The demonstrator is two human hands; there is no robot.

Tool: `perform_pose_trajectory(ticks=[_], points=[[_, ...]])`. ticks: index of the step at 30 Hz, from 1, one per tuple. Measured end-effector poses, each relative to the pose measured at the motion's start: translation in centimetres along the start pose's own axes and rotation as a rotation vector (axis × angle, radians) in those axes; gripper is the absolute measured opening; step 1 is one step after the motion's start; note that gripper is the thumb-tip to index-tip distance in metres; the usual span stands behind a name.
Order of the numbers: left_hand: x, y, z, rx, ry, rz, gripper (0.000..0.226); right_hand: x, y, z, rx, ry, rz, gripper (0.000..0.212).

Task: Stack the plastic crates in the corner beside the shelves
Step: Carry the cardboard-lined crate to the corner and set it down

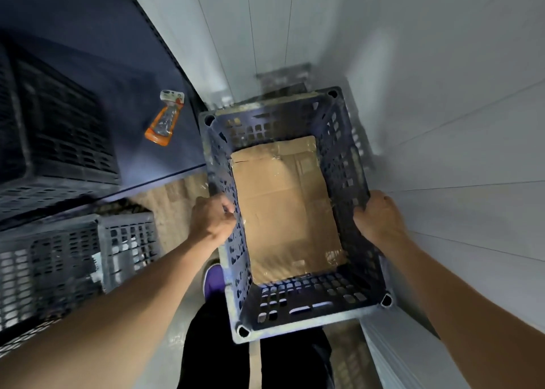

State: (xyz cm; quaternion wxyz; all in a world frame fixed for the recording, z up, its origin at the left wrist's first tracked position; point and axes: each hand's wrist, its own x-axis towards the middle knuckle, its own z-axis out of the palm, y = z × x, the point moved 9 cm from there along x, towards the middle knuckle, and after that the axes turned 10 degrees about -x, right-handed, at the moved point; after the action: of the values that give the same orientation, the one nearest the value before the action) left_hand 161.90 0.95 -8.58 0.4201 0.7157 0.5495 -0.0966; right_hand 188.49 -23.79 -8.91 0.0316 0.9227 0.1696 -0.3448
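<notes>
A dark blue perforated plastic crate [342, 164] fills the middle of the view, its floor lined with a flat sheet of brown cardboard [286, 205]. My left hand [212, 216] is closed over the crate's left rim. My right hand [379, 219] grips the right rim. The crate is held beside the white wall, close to the shelf's end. Beyond and below it, part of another crate [284, 77] shows in the corner, blurred.
A dark blue shelf [141, 73] runs along the left, carrying a dark crate [59, 129] and an orange packaged item [163, 123]. A grey crate [73, 259] sits under it at lower left. White tiled walls [442, 93] close the right side. Cardboard lies on the floor.
</notes>
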Motion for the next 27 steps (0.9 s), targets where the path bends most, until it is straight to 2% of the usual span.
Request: perform_pose_trajectory(ticks=[6,13,17,20,24,27], points=[[3.8,-3.1,4.0,0.023,-0.011,-0.005,0.019,3.9,-0.2,2.2,-0.055,-0.052,-0.01,0.04],[7.4,-4.5,6.6,0.034,0.026,-0.065,0.009,7.9,-1.0,3.7,-0.01,-0.086,-0.016,0.043],[9.0,-5.6,8.5,0.001,-0.029,-0.097,0.024,9.4,-1.5,4.2,0.024,-0.087,-0.043,0.034],[8.7,-6.1,9.7,-0.029,-0.037,-0.111,0.015,10.0,-1.2,4.4,0.06,-0.084,-0.083,0.029],[7.9,-5.2,10.4,-0.086,-0.036,-0.045,0.012,10.1,-1.2,4.0,0.064,-0.075,-0.092,0.03],[7.6,-5.0,10.7,-0.054,-0.068,-0.03,0.017,9.8,-1.8,4.4,-0.011,-0.071,-0.1,0.041]])
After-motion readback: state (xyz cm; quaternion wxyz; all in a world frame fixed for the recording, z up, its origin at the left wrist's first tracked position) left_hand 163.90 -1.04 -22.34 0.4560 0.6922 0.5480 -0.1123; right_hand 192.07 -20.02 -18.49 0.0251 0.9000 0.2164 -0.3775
